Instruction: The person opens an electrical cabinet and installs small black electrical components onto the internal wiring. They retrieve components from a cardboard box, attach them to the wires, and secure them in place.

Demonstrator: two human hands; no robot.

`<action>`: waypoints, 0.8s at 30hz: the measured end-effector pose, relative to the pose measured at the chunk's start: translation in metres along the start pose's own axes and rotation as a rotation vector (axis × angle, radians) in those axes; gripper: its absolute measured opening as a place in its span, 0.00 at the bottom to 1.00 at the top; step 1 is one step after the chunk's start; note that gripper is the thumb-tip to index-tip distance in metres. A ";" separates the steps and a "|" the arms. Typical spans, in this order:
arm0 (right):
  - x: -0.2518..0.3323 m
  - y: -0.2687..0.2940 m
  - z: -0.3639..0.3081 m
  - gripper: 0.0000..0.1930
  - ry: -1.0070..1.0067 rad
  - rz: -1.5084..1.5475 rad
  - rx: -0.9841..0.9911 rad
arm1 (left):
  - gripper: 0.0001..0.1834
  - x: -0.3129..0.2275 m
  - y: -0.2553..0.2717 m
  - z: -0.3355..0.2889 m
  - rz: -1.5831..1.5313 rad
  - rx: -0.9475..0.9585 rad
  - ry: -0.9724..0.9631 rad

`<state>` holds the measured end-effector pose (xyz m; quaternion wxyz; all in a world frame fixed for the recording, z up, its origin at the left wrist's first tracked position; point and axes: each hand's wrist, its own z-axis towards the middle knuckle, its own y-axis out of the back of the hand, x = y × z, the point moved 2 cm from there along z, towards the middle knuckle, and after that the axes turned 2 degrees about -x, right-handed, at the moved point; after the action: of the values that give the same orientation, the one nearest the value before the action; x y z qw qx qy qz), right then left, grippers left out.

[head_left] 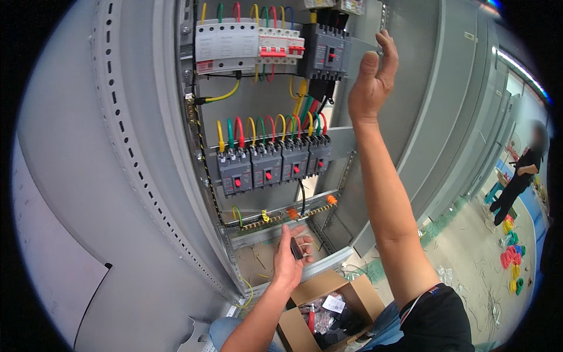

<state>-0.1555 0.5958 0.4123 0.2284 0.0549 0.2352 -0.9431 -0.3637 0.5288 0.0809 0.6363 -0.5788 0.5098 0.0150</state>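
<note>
My left hand (285, 265) is low in front of the cabinet, palm up, with its fingers curled round a small flat black piece (295, 249). What kind of part it is does not show. Raised at the upper right, my right hand (373, 85) has thumb and fingers apart beside a large dark grey circuit breaker (328, 51). Its fingertips overlap the mounting rail, and I cannot tell whether they touch it. Below, a row of several smaller grey breakers (267, 170) with red toggles carries yellow, green and red wires on top.
White modular breakers (280, 48) sit at the upper left of the large one. A terminal strip with orange insulators (332, 200) runs below. An open cardboard box (306, 286) of bagged parts stands by my knees. Coloured wire coils (510, 258) and another person (525, 170) are at right.
</note>
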 end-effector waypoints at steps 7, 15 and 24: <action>-0.041 -0.064 -0.018 0.25 0.066 -0.118 0.082 | 0.40 0.008 -0.002 0.007 0.001 0.018 0.021; -0.024 -0.039 -0.001 0.28 0.041 -0.003 -0.051 | 0.40 0.011 -0.007 0.004 0.002 0.039 0.033; -0.012 -0.005 -0.040 0.24 -0.198 -0.034 0.050 | 0.38 0.013 0.001 0.004 0.032 0.004 0.020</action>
<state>-0.1476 0.6233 0.3811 0.2329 -0.0369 0.1887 -0.9533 -0.3553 0.5241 0.0707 0.6320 -0.5693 0.5256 0.0183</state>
